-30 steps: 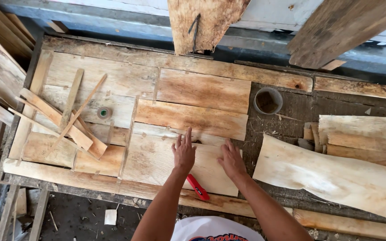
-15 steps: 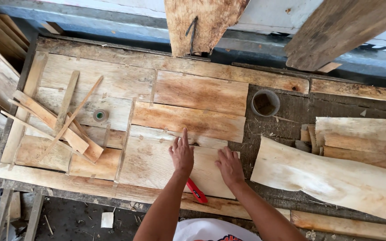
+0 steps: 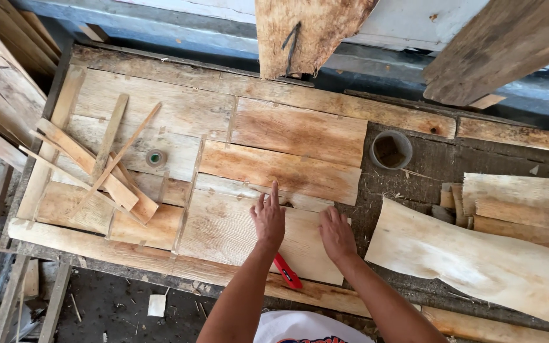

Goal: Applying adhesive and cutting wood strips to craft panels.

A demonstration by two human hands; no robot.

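My left hand [image 3: 268, 216] lies flat, fingers spread, on a pale wooden board [image 3: 223, 232] at the near edge of the workbench [image 3: 414, 168]. My right hand [image 3: 337, 234] rests palm down on the same board's right end, fingers loosely together. Neither hand holds anything. A red pencil-like tool [image 3: 287, 271] lies on the board just below my left wrist. Two more boards [image 3: 300, 130] lie side by side just beyond my fingertips.
A pile of thin wood strips [image 3: 100, 166] and a small tape roll [image 3: 155, 157] sit at the left. A round grey cup [image 3: 391, 150] stands at the centre right. Large pale slabs [image 3: 484, 260] lie on the right. Planks lean against the far wall [image 3: 306, 28].
Both hands stay pressed on the board; the left has slid slightly forward along it, and the view has shifted a little.
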